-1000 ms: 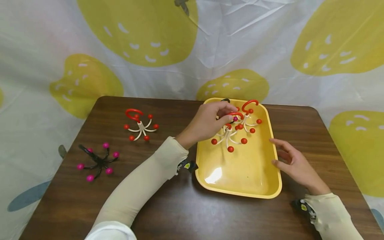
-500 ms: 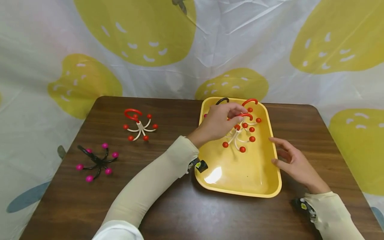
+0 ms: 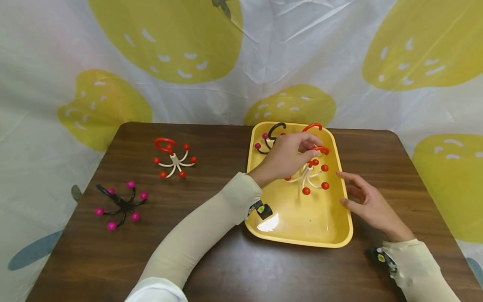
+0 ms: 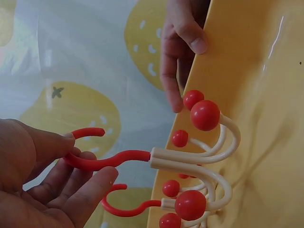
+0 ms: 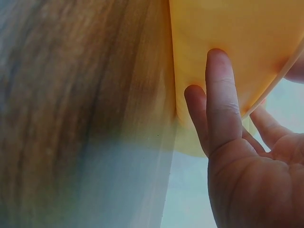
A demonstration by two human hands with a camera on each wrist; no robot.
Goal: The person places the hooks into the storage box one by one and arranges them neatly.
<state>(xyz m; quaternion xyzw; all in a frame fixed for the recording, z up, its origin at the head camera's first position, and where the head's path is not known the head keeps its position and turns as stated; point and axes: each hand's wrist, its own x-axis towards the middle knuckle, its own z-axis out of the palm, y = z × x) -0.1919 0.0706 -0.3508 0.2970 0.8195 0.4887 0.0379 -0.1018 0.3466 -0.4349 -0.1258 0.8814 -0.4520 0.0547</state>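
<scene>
In the head view my left hand pinches the red hook of a white multi-arm hanger with red balls, over the yellow tray. The left wrist view shows the hook between thumb and fingers, its white arms spreading toward the tray. Behind my left hand are a second hanger with a red hook and a black hanger with magenta balls, both partly hidden. At the tray's right side my right hand touches the rim, with straight fingers against the outer wall.
On the left of the brown table lie a white hanger with a red hook and red balls and a black one with magenta balls. A lemon-print cloth hangs behind the table.
My left hand has moved right, carrying the red-balled hanger across the tray and uncovering more of the black hanger behind. My right hand stays at the rim.
</scene>
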